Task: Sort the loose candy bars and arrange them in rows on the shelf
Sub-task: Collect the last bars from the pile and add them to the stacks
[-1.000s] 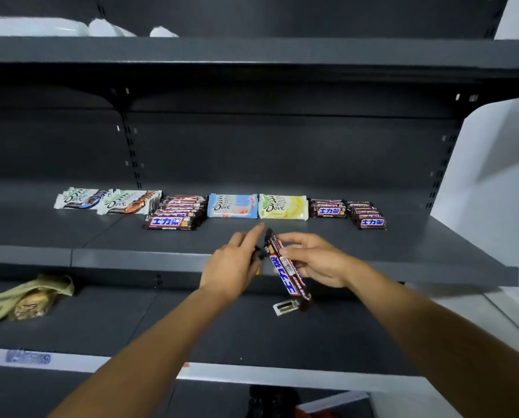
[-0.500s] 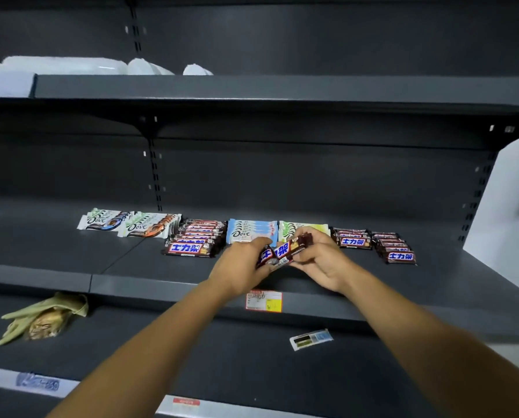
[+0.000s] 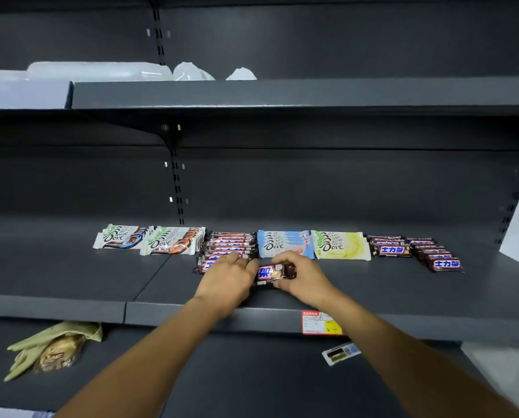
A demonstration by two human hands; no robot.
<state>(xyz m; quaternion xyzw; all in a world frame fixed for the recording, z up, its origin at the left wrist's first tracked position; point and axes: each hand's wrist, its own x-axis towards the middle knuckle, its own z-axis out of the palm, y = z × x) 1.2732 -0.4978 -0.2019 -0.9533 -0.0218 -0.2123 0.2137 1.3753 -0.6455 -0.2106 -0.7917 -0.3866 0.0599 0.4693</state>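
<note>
Up front on the middle shelf (image 3: 372,292), a dark Snickers bar (image 3: 274,273) with blue lettering lies crosswise between the two hands. The right hand (image 3: 305,277) pinches its right end with thumb and curled fingers. The bar's left end runs under the left hand (image 3: 226,277), whose fingers lie stretched forward on the front bars of the Snickers row (image 3: 231,244) just behind; whether that hand also holds the bar cannot be told. To the right of this row sit a light-blue Dove stack (image 3: 283,244) and a yellow Dove stack (image 3: 341,245), then two shorter Snickers rows (image 3: 389,247) (image 3: 436,256). To its left stand an orange-marked Dove stack (image 3: 173,244) and a blue-and-brown one (image 3: 122,238). A red and yellow price tag (image 3: 321,322) sticks to the shelf's front edge. Below, a loose label card (image 3: 339,352) and a crumpled yellowish wrapper (image 3: 53,348) lie on the lower shelf (image 3: 222,372).
</note>
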